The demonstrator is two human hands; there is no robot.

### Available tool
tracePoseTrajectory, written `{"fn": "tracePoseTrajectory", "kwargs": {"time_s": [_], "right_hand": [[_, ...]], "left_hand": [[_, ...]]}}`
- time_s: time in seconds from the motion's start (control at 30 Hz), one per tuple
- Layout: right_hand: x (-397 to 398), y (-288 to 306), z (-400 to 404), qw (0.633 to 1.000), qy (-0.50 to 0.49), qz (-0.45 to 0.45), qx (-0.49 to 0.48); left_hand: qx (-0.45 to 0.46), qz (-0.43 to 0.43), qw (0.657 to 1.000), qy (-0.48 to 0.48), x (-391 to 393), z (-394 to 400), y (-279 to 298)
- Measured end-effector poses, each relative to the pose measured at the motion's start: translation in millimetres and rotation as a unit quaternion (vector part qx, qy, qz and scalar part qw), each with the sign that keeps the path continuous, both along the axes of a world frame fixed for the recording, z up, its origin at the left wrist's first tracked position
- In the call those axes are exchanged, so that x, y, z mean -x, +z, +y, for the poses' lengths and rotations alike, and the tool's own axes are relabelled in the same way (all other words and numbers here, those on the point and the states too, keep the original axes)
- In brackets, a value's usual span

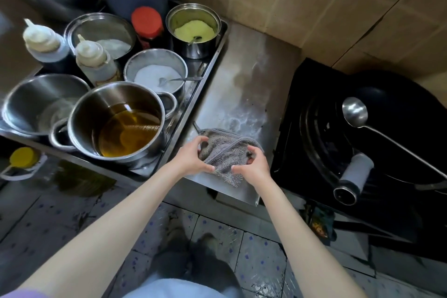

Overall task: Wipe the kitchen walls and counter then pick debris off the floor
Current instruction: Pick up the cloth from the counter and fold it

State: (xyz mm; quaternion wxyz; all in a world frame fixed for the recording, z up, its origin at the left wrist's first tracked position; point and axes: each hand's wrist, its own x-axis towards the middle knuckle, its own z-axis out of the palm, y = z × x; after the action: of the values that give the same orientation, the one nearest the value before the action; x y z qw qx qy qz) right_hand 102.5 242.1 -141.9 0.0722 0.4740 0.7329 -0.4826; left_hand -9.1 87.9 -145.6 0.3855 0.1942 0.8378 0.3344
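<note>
Left of your hands sits a pot of oil [116,123]. Your left hand [191,157] and right hand [251,164] both pinch a gray, fuzzy, folded cloth [226,152] between them on the steel worktop [242,84], its long axis running from far-left to near-right.

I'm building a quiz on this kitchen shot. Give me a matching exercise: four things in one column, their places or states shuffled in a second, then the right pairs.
Things
1. grey cloth
2. ladle
3. large pot of oil
4. steel canister of yellow powder

Places or states
A. lies in the black wok
B. at the tray's far corner, near the tiled wall
C. gripped by the left hand and the right hand at the counter's front edge
D. at the tray's near end, beside the cloth

Pairs: 1-C, 2-A, 3-D, 4-B
</note>
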Motion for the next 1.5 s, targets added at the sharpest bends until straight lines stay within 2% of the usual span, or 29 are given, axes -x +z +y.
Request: {"fn": "tracePoseTrajectory", "kwargs": {"time_s": [0.13, 0.2, 0.3, 0.5, 0.7, 0.97, 1.5], "right_hand": [[-1.7, -3.3, -2.2, 0.999, -0.037, -0.001, 0.020], [-2.6, -2.5, -0.4, 0.999, -0.022, 0.013, 0.042], [-1.2, 0.1, 2.2, 0.997, 0.019, 0.029, 0.075], [3.1, -2.9, -4.4, 0.999, -0.014, 0.023, 0.024], [4.9, 8.5, -7.3, 0.998, 0.034, -0.009, -0.049], [-6.7, 24.6, -15.1, 0.992, 0.079, -0.029, -0.091], [-33.3, 34.5, -14.1, 0.982, 0.179, 0.006, -0.057]], "left_hand": [[0.004, 0.004, 0.999, -0.035, 1.6, 0.5, -0.9], [-0.006, -0.005, 0.999, -0.049, 3.2, 2.7, -0.4], [-0.041, -0.047, 0.998, -0.017, 7.2, 9.0, 0.9], [-0.011, -0.056, 0.997, -0.057, 7.9, 17.1, 0.1], [-0.019, 0.025, 0.999, -0.006, 2.2, 18.2, 2.8], [-0.045, 0.060, 0.997, 0.019, -7.1, 4.5, 7.3], [-0.053, 0.085, 0.983, 0.155, -73.3, -17.5, 24.5]]}}
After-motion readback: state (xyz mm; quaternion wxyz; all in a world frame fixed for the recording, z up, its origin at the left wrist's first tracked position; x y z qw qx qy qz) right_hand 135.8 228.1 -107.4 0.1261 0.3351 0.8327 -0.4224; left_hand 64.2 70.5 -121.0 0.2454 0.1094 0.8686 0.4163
